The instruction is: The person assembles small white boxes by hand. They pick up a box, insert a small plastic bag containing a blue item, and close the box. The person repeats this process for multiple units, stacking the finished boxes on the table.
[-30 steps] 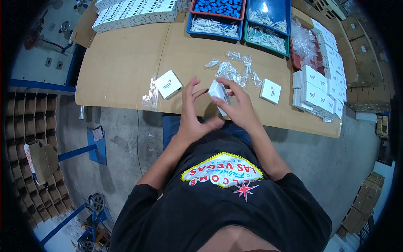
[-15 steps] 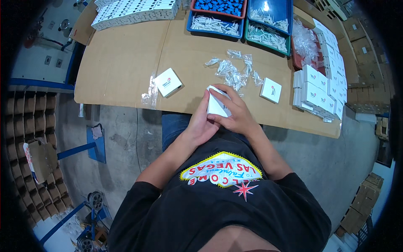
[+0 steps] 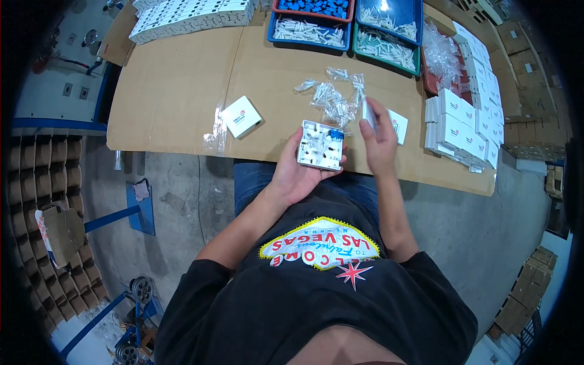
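My left hand (image 3: 291, 177) is closed around a white square plastic box base (image 3: 317, 152), its inside facing up. A small blue piece (image 3: 335, 134) sits in the base's far right corner. My right hand (image 3: 381, 146) grips a white square cover (image 3: 368, 112), turned nearly edge-on, to the right of the base and apart from it. A small printed white box (image 3: 398, 126) lies on the table just beyond my right hand, partly hidden by it. Another white box (image 3: 242, 117) lies to the left. Clear bags of small white parts (image 3: 334, 104) lie beyond my hands.
Cardboard covers the table (image 3: 176, 91). Along the far side stand a blue tray (image 3: 309, 34) and a green tray (image 3: 385, 51) of white pieces, below stacked trays. White boxes are stacked at the right (image 3: 459, 131) and far left (image 3: 194, 21). A red bin (image 3: 431, 86) holds clear bags.
The white box held between both hands has come apart. My right hand has moved right with the cover, while my left hand keeps the base, its inside now showing.
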`<state>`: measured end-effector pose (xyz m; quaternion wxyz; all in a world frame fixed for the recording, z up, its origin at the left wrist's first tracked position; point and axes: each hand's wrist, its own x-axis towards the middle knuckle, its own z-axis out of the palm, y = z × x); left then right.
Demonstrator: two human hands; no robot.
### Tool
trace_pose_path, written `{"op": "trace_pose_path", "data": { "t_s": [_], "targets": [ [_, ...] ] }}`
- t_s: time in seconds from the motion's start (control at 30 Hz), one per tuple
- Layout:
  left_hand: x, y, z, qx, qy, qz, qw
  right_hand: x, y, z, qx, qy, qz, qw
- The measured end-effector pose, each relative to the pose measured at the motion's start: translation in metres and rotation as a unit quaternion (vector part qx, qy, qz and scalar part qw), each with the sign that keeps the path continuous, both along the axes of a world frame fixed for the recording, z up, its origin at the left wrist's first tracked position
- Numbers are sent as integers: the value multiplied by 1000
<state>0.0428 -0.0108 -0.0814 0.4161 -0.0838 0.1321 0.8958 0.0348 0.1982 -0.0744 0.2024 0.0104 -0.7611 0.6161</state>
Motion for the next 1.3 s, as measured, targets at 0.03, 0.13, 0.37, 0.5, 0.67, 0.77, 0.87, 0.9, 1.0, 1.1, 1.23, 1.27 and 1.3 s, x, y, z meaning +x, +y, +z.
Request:
{"op": "trace_pose_path", "data": {
  "t_s": [0.03, 0.13, 0.37, 0.5, 0.67, 0.77, 0.87, 0.9, 1.0, 1.1, 1.23, 1.27, 1.3],
  "targets": [
    [0, 0, 9, -30, 28, 3, 999, -2, 17, -4, 86, -14, -35, 996],
    [0, -5, 14, 0, 33, -1, 999, -5, 68, -23, 294, -63, -119, 946],
    [4, 3, 14, -191, 149, 4, 970, 1, 96, -61, 488, -101, -198, 844],
    [5, 6, -4, -264, 206, 51, 941, 11, 11, -17, 97, -218, -18, 971],
    [6, 5, -5, -323, 285, 68, 900, 6, -28, -12, -96, -282, 101, 949],
    [6, 4, -2, -350, 332, 73, 873, 4, -33, -10, -97, -269, 108, 952],
    [7, 4, -6, -344, 324, 100, 876, 2, -40, -10, -115, -275, 117, 947],
    [8, 5, -10, -339, 298, 110, 885, 1, -42, -10, -118, -280, 123, 945],
    [12, 8, -11, -356, 278, 142, 881, 6, -54, -14, -133, -257, 101, 952],
    [10, 5, 0, -427, 243, 215, 844, 10, -59, -12, -156, -273, 90, 945],
    [-21, -33, -9, -406, 183, 326, 834, 16, -39, 8, -172, -311, 18, 935],
    [-12, -38, -11, -352, 164, 297, 872, 15, -28, 6, -109, -338, 65, 933],
    [-4, -34, -10, -319, 161, 264, 896, 9, -15, 1, -43, -360, 109, 925]
  ]
}}
